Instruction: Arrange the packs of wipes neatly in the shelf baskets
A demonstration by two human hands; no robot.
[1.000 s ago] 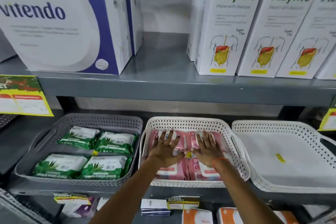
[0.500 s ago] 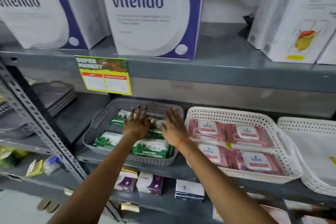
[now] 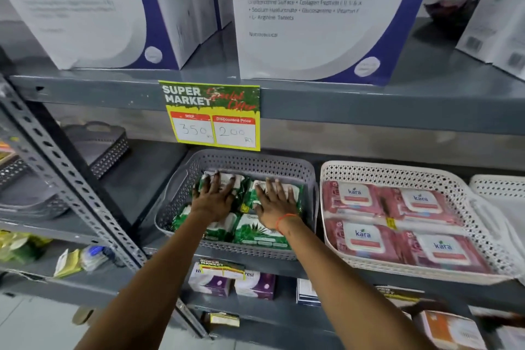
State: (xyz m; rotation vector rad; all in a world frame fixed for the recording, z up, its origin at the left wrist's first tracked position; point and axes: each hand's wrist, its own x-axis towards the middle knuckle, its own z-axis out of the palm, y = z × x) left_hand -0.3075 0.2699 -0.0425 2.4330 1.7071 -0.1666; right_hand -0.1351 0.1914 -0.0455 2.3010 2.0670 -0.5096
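A grey perforated basket [image 3: 250,163] on the middle shelf holds several green wipe packs [image 3: 255,231] lying flat. My left hand [image 3: 214,197] rests palm down, fingers spread, on the back left pack. My right hand [image 3: 277,202], with a red thread at the wrist, lies flat on the back right pack. Neither hand grips anything. To the right, a white perforated basket [image 3: 397,172] holds several pink "kara" wipe packs [image 3: 366,239] in two neat rows.
A second white basket [image 3: 494,185] sits at the far right. Large "vitendo" boxes [image 3: 312,17] stand on the shelf above, with a yellow price tag [image 3: 211,115] hanging over the grey basket. A slotted steel upright [image 3: 71,179] stands left; stacked grey baskets [image 3: 93,145] lie behind it.
Both hands left the pink packs in the white basket and moved left onto the green packs in the grey basket. The view swung left and closer.
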